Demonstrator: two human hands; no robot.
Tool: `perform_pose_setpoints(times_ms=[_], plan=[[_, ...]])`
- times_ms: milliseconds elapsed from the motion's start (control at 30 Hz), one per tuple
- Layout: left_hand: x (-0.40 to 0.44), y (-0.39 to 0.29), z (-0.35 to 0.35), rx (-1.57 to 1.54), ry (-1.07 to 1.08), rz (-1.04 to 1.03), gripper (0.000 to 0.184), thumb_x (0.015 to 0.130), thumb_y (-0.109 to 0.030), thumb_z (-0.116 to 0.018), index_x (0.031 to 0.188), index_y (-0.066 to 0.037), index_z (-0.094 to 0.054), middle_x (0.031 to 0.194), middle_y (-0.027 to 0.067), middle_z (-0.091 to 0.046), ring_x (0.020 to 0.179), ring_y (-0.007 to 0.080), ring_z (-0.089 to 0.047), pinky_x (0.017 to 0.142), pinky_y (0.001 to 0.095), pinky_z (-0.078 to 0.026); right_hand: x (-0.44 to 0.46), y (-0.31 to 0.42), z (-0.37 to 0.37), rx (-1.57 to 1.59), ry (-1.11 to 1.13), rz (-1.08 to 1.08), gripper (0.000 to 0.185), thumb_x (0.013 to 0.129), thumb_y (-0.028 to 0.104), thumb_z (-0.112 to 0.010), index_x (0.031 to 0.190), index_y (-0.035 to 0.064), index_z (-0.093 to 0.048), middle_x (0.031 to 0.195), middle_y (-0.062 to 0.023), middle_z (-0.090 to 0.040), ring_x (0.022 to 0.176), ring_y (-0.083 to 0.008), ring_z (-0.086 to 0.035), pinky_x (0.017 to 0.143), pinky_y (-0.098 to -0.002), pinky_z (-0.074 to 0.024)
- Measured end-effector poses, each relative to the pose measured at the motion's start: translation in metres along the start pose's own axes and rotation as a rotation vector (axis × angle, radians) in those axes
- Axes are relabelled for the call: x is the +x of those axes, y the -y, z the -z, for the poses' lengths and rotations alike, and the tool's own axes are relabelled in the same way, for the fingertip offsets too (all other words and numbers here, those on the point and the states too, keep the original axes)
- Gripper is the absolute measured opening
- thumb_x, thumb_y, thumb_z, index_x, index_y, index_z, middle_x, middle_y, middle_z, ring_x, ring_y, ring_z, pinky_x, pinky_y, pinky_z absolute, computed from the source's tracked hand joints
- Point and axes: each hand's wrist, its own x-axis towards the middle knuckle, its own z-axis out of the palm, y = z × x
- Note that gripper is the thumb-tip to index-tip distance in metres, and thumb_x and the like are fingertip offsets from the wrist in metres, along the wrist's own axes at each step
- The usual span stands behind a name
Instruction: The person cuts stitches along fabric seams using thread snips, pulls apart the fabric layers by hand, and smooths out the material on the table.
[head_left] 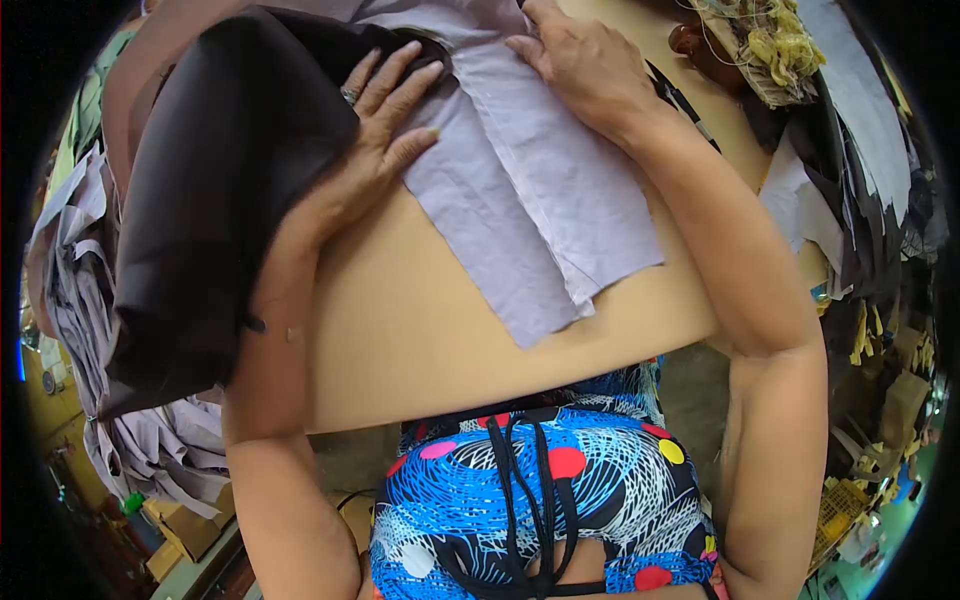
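Note:
A pale lilac cloth (560, 200) with a seam running down its middle lies on the tan table (380, 330). My left hand (385, 120), a ring on one finger, rests on the cloth with its fingers spread and the thumb apart. Dark brown fabric (220, 150) drapes over my left forearm and reaches the fingertips. My right hand (580, 60) is at the right edge of the lilac cloth, near the top of the view, thumb and index finger bent toward each other at the cloth; whether they pinch it is unclear.
Layers of grey-lilac cloth (90, 270) hang at the left side of the table. A bundle of yellow threads (775, 55) sits at the upper right, beside dark and pale cloth pieces (860, 130). A yellow basket (838, 510) stands low at the right.

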Motion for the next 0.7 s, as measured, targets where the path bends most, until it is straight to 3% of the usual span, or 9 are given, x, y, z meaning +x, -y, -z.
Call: perform_pose_setpoints(times_ms=[33, 100, 200, 233, 300, 400, 500, 600, 700], plan=[[0.002, 0.002, 0.002, -0.015, -0.034, -0.027, 0.052, 0.092, -0.029, -0.056, 0.141, -0.019, -0.042, 0.152, 0.0039, -0.029, 0.142, 0.0291, -0.020, 0.116, 0.0403, -0.018, -0.005, 0.001, 0.003, 0.032, -0.035, 0.007, 0.050, 0.087, 0.021, -0.060, 0.132, 0.0085, -0.042, 0.083, -0.0196, -0.065, 0.075, -0.0362, -0.064, 0.063, -0.0441, -0.0506], [0.003, -0.015, 0.014, 0.249, -0.090, -0.020, 0.051, 0.085, -0.017, -0.064, 0.133, -0.014, -0.050, 0.144, 0.0070, -0.040, 0.136, 0.0313, -0.031, 0.111, 0.0406, -0.027, -0.028, 0.009, 0.018, 0.080, -0.023, -0.029, 0.034, 0.086, 0.022, -0.060, 0.118, 0.0109, -0.054, 0.097, -0.0204, -0.065, 0.080, -0.0378, -0.064, 0.066, -0.0443, -0.0510], [-0.003, -0.046, 0.017, 0.149, -0.250, -0.243, 0.045, 0.063, 0.002, -0.074, 0.106, -0.005, -0.062, 0.114, 0.0103, -0.057, 0.115, 0.0311, -0.052, 0.097, 0.0411, -0.040, -0.061, 0.011, 0.018, 0.168, -0.202, 0.224, 0.056, 0.085, 0.017, -0.062, 0.137, 0.0172, -0.042, 0.099, -0.0217, -0.065, 0.080, -0.0368, -0.064, 0.068, -0.0426, -0.0505], [-0.010, -0.056, 0.011, 0.072, -0.242, -0.299, 0.039, 0.065, 0.000, -0.073, 0.102, -0.003, -0.062, 0.110, 0.0113, -0.057, 0.110, 0.0312, -0.054, 0.095, 0.0417, -0.042, -0.067, 0.010, 0.013, 0.164, -0.162, 0.197, 0.057, 0.085, 0.016, -0.063, 0.138, 0.0176, -0.041, 0.102, -0.0202, -0.065, 0.079, -0.0363, -0.063, 0.068, -0.0425, -0.0506], [-0.017, -0.089, 0.010, -0.056, -0.013, -0.314, 0.036, 0.066, -0.002, -0.074, 0.100, -0.002, -0.061, 0.110, 0.0128, -0.056, 0.108, 0.0323, -0.055, 0.095, 0.0419, -0.042, -0.075, 0.008, 0.005, 0.158, -0.089, 0.150, 0.061, 0.084, 0.015, -0.065, 0.139, 0.0183, -0.039, 0.107, -0.0173, -0.065, 0.075, -0.0354, -0.063, 0.067, -0.0422, -0.0508], [-0.023, -0.091, -0.009, -0.211, -0.050, -0.229, 0.033, 0.068, -0.003, -0.072, 0.099, -0.003, -0.060, 0.112, 0.0133, -0.055, 0.106, 0.0326, -0.056, 0.095, 0.0432, -0.043, -0.067, -0.004, 0.009, 0.134, 0.055, 0.045, 0.063, 0.083, 0.015, -0.066, 0.140, 0.0183, -0.039, 0.113, -0.0142, -0.063, 0.071, -0.0341, -0.062, 0.066, -0.0416, -0.0514], [-0.022, -0.087, -0.010, -0.199, -0.035, -0.317, 0.032, 0.070, -0.002, -0.070, 0.100, -0.003, -0.060, 0.113, 0.0137, -0.054, 0.107, 0.0329, -0.055, 0.096, 0.0448, -0.043, -0.055, 0.002, 0.033, 0.153, 0.216, -0.092, 0.066, 0.087, 0.021, -0.061, 0.143, 0.0096, -0.029, 0.076, -0.0193, -0.065, 0.071, -0.0383, -0.064, 0.067, -0.0473, -0.0515], [-0.030, -0.092, -0.009, -0.169, -0.017, -0.448, 0.031, 0.070, -0.002, -0.067, 0.100, -0.003, -0.061, 0.109, 0.0132, -0.055, 0.106, 0.0310, -0.056, 0.097, 0.0479, -0.042, -0.077, -0.002, 0.036, 0.149, 0.053, -0.140, 0.060, 0.084, 0.013, -0.065, 0.139, 0.0178, -0.041, 0.117, -0.0132, -0.062, 0.068, -0.0339, -0.062, 0.063, -0.0400, -0.0516], [-0.033, -0.098, -0.013, -0.261, -0.014, -0.411, 0.029, 0.070, -0.004, -0.066, 0.099, -0.002, -0.063, 0.104, 0.0121, -0.058, 0.104, 0.0281, -0.058, 0.098, 0.0495, -0.042, -0.107, 0.006, 0.047, 0.198, 0.049, -0.008, 0.058, 0.083, 0.009, -0.065, 0.137, 0.0165, -0.045, 0.116, -0.0140, -0.063, 0.072, -0.0331, -0.063, 0.063, -0.0380, -0.0518]])
